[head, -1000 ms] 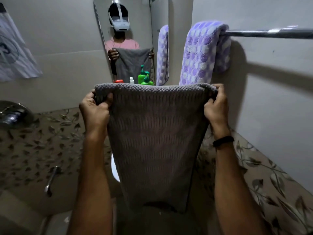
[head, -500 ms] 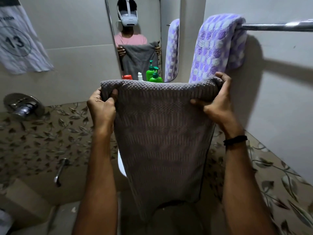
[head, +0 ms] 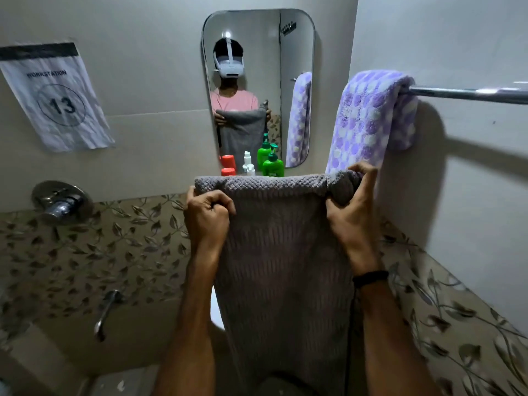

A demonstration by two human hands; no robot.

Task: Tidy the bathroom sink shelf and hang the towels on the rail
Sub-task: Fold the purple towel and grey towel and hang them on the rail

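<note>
Grey towel (head: pixel 280 252) is held up in front of the mirror (head: pixel 297 38). Its folded edge is on top and level, and the rest hangs straight down.

- **Left hand** (head: pixel 207 215): fisted tight round the top left corner.
- **Right hand** (head: pixel 353 212): fingers and thumb curled into the bunched top right corner.
- **Rail** (head: pixel 468 94): up and to the right on the side wall, with a purple towel (head: pixel 374 121) draped over its near end. The grey towel's right corner sits just below the purple one, well clear of the rail.

Step in hand, by my reading, is getting the grey towel onto the bare stretch of rail. To do it well:

- Lift the top edge above rail height.
- Swing right, past the purple towel.
- Keep the edge taut and level between both hands.
- Lay roughly half over, so both sides hang even.
- Keep the hanging tail away from the bottles (head: pixel 273 165) just behind.
</note>
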